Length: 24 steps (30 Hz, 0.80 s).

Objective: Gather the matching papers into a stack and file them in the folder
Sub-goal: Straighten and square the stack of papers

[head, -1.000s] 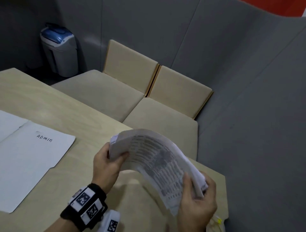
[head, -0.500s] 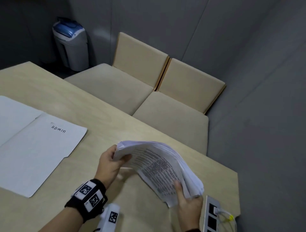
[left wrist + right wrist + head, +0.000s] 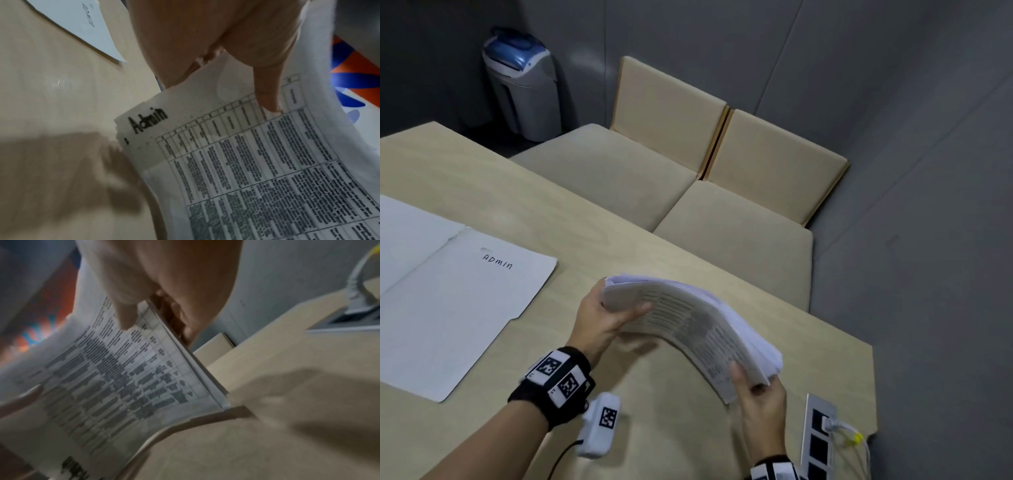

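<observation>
A thick stack of printed papers (image 3: 698, 322) arches above the table, held at both ends. My left hand (image 3: 602, 315) grips its left end, thumb on the printed face. My right hand (image 3: 756, 390) grips the right end from below. In the left wrist view the facing sheet of the papers (image 3: 257, 162) carries a table and the handwritten word "Admin", with my left thumb (image 3: 265, 91) pressed on it. The right wrist view shows the papers (image 3: 123, 369) pinched by my right hand (image 3: 156, 305). An open white folder (image 3: 455, 308) marked "ADMIN" lies flat on the table at the left.
The wooden table (image 3: 482, 178) ends close to the right of my hands. A socket panel (image 3: 818, 435) with a plugged cable sits at that corner. Two beige seats (image 3: 688, 192) stand beyond the far edge, and a grey bin (image 3: 524, 85) stands by the wall.
The bent stack has come down closer to the table and turned flatter, still held at both ends. The head view has shifted, so the folder sits further into view.
</observation>
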Tool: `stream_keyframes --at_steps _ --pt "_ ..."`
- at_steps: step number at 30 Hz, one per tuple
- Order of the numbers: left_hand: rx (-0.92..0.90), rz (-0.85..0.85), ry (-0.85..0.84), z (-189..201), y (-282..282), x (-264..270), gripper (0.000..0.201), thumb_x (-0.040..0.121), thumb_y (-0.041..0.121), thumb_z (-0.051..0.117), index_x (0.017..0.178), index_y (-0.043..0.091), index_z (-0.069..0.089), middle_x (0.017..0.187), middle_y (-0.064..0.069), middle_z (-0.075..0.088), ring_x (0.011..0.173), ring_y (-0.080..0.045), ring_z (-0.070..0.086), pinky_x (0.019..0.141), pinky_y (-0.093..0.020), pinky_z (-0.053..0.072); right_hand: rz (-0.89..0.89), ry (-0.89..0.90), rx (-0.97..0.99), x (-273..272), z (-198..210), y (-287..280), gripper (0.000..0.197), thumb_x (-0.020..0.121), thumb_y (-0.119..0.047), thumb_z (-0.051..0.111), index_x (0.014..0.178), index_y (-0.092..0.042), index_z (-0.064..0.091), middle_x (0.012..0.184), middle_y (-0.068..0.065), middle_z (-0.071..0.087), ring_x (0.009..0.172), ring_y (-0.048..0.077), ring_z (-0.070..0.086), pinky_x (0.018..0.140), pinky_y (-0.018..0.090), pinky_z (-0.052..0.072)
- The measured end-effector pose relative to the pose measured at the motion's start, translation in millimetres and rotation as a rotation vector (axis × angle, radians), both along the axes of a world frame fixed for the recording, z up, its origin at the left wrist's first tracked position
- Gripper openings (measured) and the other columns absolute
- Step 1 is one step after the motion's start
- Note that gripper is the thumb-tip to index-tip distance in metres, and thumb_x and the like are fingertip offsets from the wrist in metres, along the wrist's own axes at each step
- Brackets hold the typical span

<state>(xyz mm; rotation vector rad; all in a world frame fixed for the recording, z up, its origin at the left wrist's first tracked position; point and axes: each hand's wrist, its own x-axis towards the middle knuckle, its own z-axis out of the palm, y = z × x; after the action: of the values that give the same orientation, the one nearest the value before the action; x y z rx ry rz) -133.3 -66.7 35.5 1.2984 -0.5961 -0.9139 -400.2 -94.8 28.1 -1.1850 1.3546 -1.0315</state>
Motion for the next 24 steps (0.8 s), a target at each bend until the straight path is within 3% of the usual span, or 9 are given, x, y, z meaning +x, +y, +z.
stream_keyframes --at_steps 2,5,7,9,11,13,16,20,24 --pt "0.063 0.011 0.027 -10.3 -3.8 -2.6 0.059 0.052 0.026 0.094 0.104 0.015 0.070 0.098 -0.008 0.078 0.088 -0.020 0.074 0.074 -0.038 0.059 0.004 -0.039 0.073 2.5 -3.9 3.1 0.028 0.074 -0.013 0.085 0.098 -0.021 0.072 0.096 -0.006 0.081 0.094 0.011 0.076 0.084 0.033 0.058" --pt "0.120 0.020 0.039 -15.1 -11.5 -7.5 0.062 0.047 0.029 0.093 0.104 0.013 0.073 0.097 -0.009 0.079 0.093 -0.027 0.075 0.080 -0.044 0.061 -0.002 -0.085 0.055 7.4 4.7 2.5 0.027 0.075 -0.011 0.084 0.097 -0.022 0.072 0.094 -0.007 0.081 0.092 0.012 0.076 0.085 0.035 0.055" --pt "0.118 0.023 0.065 -16.3 -16.7 -9.3 0.056 0.053 0.020 0.094 0.104 0.007 0.073 0.097 -0.013 0.079 0.096 -0.035 0.073 0.076 -0.040 0.062 -0.046 -0.026 -0.046 8.2 15.3 0.0 0.026 0.079 -0.012 0.081 0.100 -0.024 0.071 0.091 -0.006 0.080 0.089 0.012 0.075 0.080 0.028 0.058" --pt "0.102 0.031 0.079 -15.5 -20.7 -11.5 0.058 0.055 0.020 0.094 0.106 0.006 0.072 0.098 -0.015 0.078 0.097 -0.036 0.072 0.073 -0.035 0.062 -0.057 0.102 -0.229 9.4 28.4 -2.5 0.045 0.083 -0.012 0.077 0.122 -0.030 0.063 0.101 -0.008 0.074 0.091 0.005 0.071 0.076 0.014 0.056" --pt "0.088 0.044 0.017 -11.8 -23.8 -12.6 0.069 0.050 0.035 0.094 0.110 0.012 0.068 0.102 -0.011 0.077 0.095 -0.028 0.073 0.078 -0.038 0.061 -0.027 0.257 -0.393 7.3 40.8 -6.3 0.063 0.087 -0.009 0.072 0.141 -0.031 0.049 0.115 -0.010 0.068 0.099 0.002 0.066 0.077 0.005 0.050" --pt "0.076 0.068 -0.065 0.1 -26.9 -12.8 0.077 0.048 0.052 0.088 0.110 0.015 0.064 0.101 -0.005 0.074 0.090 -0.016 0.072 0.076 -0.034 0.059 0.086 0.417 -0.507 3.6 46.8 -13.6 0.061 0.089 -0.007 0.069 0.144 -0.026 0.049 0.115 -0.010 0.065 0.104 0.000 0.061 0.081 0.002 0.047" --pt "0.006 0.130 -0.098 19.1 -37.6 -15.2 0.070 0.060 0.069 0.070 0.100 0.011 0.062 0.089 0.003 0.067 0.073 0.000 0.063 0.069 -0.025 0.050 0.254 0.669 -0.629 0.3 48.4 -19.4 0.047 0.093 -0.013 0.063 0.137 -0.029 0.056 0.113 -0.010 0.063 0.101 -0.002 0.061 0.084 0.022 0.052" --pt "0.000 0.212 -0.183 30.8 -56.0 -19.0 0.044 0.082 0.056 0.061 0.086 0.013 0.058 0.079 0.005 0.059 0.067 0.000 0.055 0.066 -0.022 0.045 0.223 0.699 -0.686 6.6 53.0 -15.1 0.048 0.097 -0.022 0.055 0.144 -0.032 0.051 0.123 -0.017 0.054 0.104 -0.022 0.049 0.081 0.006 0.046" --pt "0.082 0.262 -0.200 23.8 -67.9 -11.3 0.028 0.090 0.041 0.059 0.083 0.015 0.054 0.083 -0.002 0.058 0.075 -0.019 0.053 0.067 -0.033 0.045 0.251 0.764 -0.736 7.6 51.3 -17.2 0.044 0.093 -0.018 0.057 0.136 -0.030 0.061 0.112 -0.012 0.065 0.086 -0.003 0.061 0.067 0.022 0.052"
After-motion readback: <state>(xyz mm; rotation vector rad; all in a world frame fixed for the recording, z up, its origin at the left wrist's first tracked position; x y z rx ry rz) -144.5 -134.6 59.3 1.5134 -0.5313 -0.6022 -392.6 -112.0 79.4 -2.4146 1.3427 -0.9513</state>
